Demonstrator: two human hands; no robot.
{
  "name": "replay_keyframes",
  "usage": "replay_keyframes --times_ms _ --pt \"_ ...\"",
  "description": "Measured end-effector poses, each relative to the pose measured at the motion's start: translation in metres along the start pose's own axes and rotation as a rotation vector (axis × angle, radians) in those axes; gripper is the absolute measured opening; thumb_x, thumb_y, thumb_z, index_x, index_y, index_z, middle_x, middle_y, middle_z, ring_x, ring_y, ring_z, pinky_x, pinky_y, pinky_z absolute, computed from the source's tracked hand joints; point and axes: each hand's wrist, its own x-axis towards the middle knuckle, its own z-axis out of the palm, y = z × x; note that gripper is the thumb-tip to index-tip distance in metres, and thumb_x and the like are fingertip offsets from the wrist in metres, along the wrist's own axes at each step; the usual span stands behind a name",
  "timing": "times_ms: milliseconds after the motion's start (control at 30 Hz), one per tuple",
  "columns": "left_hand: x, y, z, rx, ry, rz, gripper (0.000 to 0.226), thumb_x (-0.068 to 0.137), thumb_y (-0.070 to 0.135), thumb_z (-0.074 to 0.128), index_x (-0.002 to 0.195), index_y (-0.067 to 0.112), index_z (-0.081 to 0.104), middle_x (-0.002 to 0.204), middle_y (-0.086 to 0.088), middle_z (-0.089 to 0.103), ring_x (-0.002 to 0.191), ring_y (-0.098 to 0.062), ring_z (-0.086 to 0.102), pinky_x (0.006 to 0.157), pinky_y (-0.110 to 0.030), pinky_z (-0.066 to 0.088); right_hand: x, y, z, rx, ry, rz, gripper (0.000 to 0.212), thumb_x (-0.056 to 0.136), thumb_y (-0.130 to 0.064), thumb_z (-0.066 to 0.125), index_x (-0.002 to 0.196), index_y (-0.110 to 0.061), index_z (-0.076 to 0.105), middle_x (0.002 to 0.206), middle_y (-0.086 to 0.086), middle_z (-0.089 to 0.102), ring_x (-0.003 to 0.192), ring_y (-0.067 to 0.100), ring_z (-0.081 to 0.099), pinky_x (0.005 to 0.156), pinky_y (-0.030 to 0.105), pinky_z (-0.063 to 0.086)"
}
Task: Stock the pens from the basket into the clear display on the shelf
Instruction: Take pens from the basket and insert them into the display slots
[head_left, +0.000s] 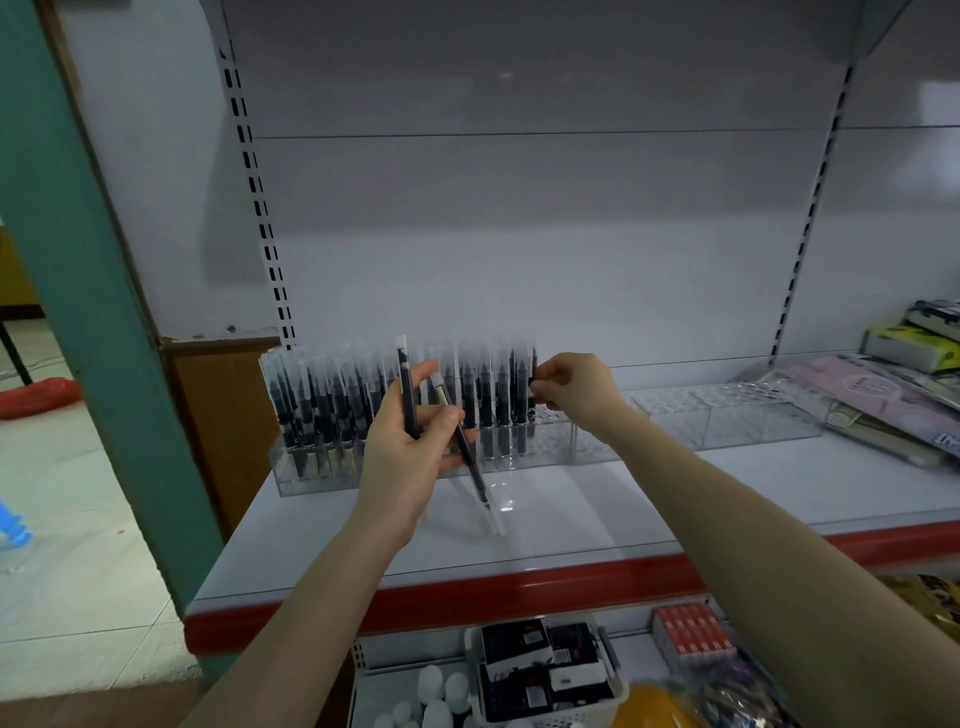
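A clear display (558, 453) stands on the white shelf (623, 509) and holds several black pens (332, 410) with clear caps, upright in its left part. My left hand (410, 452) grips two black pens (470, 462) in front of the display; one points up, the other slants down to the right. My right hand (574, 387) pinches the top of a pen (531, 395) standing at the right end of the filled rows. A white basket (545, 719) with dark boxes sits on the lower shelf.
More clear holders (727, 415) with vacant holes extend right of the display. Flat stationery packs (883, 405) lie at the far right. A red shelf edge (467, 597) runs across the front. White bottles (436, 696) and an orange pack (693, 636) sit below.
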Motion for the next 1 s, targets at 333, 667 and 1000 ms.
replay_keyframes --times_ms 333,667,1000 --pt "0.004 -0.005 -0.005 -0.024 0.112 0.033 0.025 0.088 0.006 0.059 0.097 0.027 0.051 0.083 -0.007 0.071 0.071 -0.012 0.069 0.059 -0.026 0.056 -0.011 -0.001 -0.004 -0.012 0.053 -0.024 0.026 0.087 -0.012 0.062 0.111 -0.001 0.063 0.098 0.011 0.067 0.084 0.019 0.059 0.085 0.033 0.050" --pt "0.004 -0.009 0.000 -0.142 0.251 0.035 0.026 0.087 0.005 0.061 0.088 0.023 0.042 0.078 -0.007 0.065 0.063 -0.012 0.068 0.060 -0.026 0.058 -0.076 -0.025 -0.018 0.084 -0.265 -0.080 0.013 0.082 -0.025 0.070 0.093 -0.019 0.065 0.086 -0.007 0.067 0.081 0.001 0.062 0.074 0.015 0.049" --pt "-0.003 0.001 0.001 -0.157 0.213 -0.023 0.021 0.087 0.010 0.063 0.088 0.012 0.042 0.073 -0.008 0.064 0.050 -0.010 0.064 0.045 -0.023 0.052 -0.076 -0.023 -0.026 0.662 -0.152 0.170 0.015 0.083 -0.005 0.065 0.095 -0.012 0.061 0.079 0.001 0.063 0.070 0.010 0.061 0.065 0.019 0.053"
